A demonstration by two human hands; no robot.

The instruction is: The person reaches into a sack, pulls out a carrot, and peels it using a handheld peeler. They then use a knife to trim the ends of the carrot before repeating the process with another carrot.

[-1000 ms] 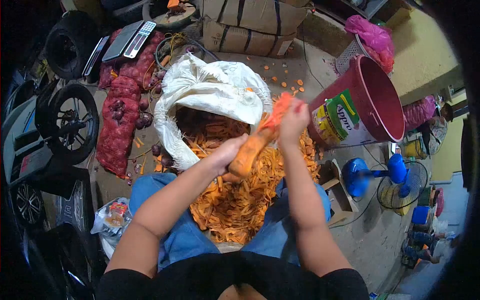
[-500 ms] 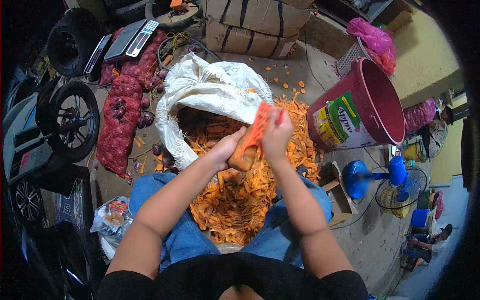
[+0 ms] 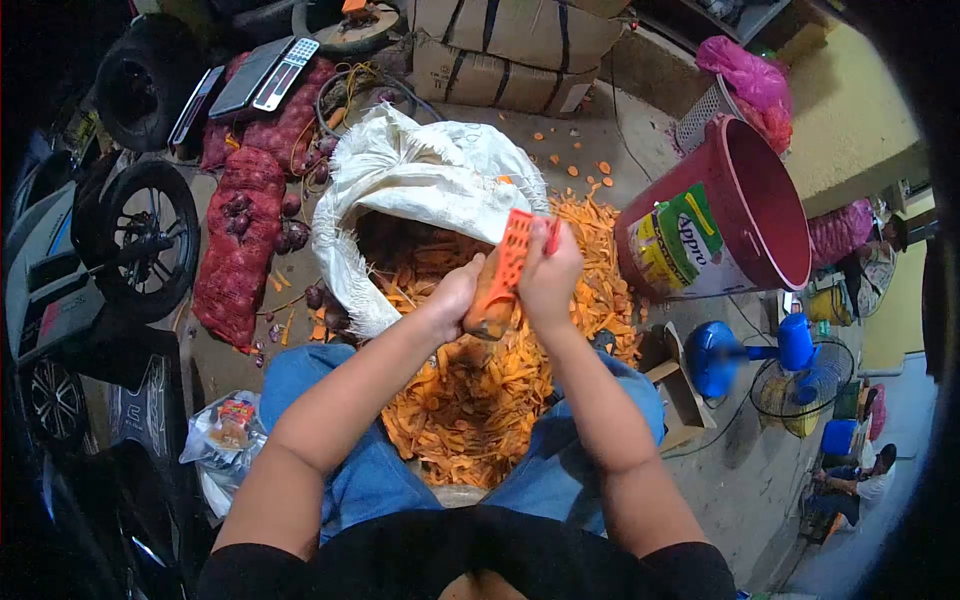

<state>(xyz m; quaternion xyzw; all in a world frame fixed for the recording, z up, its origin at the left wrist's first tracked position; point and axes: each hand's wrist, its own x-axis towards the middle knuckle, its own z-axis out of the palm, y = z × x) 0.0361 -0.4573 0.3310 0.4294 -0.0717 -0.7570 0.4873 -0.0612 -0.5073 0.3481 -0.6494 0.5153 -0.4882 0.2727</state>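
Observation:
My left hand [image 3: 456, 297] is closed around a thick carrot [image 3: 490, 322], whose blunt brownish end points down toward me. In my right hand [image 3: 552, 278] is an orange-red peeler [image 3: 515, 243] with a perforated flat body, lying against the carrot's side. The peeler covers part of the carrot, and its cutting edge is hidden. Below both hands, a heap of orange carrot peelings [image 3: 465, 410] spreads between my knees. A white woven sack [image 3: 430, 190] lies just beyond with its mouth open toward me, peelings at its opening.
At the right a dark red bucket [image 3: 690, 235] leans, with a blue fan [image 3: 712, 358] and small cardboard box [image 3: 683, 405] nearer me. Red mesh bags of onions [image 3: 238, 265] and a scale [image 3: 255, 80] are left. Carrot slices dot the floor. A person [image 3: 860, 490] sits far right.
My right hand has shifted slightly down and right, and the peeler's perforated face is turned more toward me. The carrot has moved slightly. The person far right has changed posture.

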